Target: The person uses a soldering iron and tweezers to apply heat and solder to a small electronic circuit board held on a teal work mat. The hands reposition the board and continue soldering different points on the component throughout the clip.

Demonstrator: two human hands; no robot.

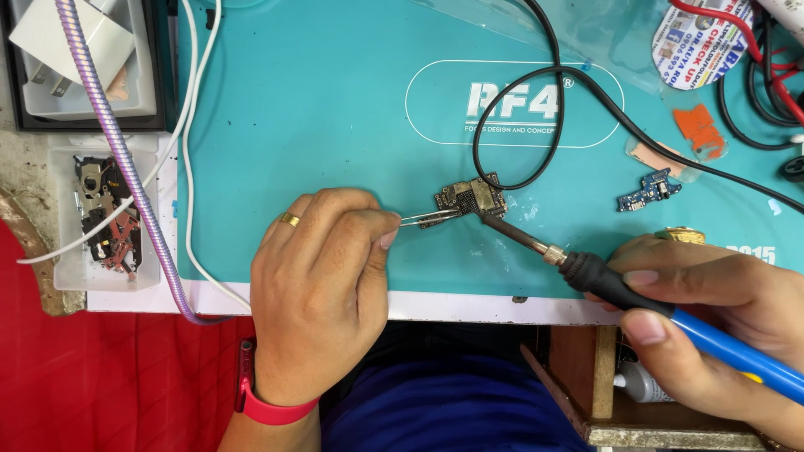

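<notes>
A small dark circuit board (471,197) lies on the teal work mat (318,109). My left hand (322,285), with a gold ring and a red wristband, pinches metal tweezers (427,219) whose tips press the board's left edge. My right hand (712,310) grips a soldering iron (636,297) with a blue handle and black collar. Its metal tip touches the board's lower right side. The iron's black cable (557,100) loops over the mat behind the board.
A small blue connector board (649,192) lies right of the main board. A clear tray of phone parts (105,213) and a white charger in a box (75,46) sit at the left. Braided and white cables cross the left edge. Red and black leads lie top right.
</notes>
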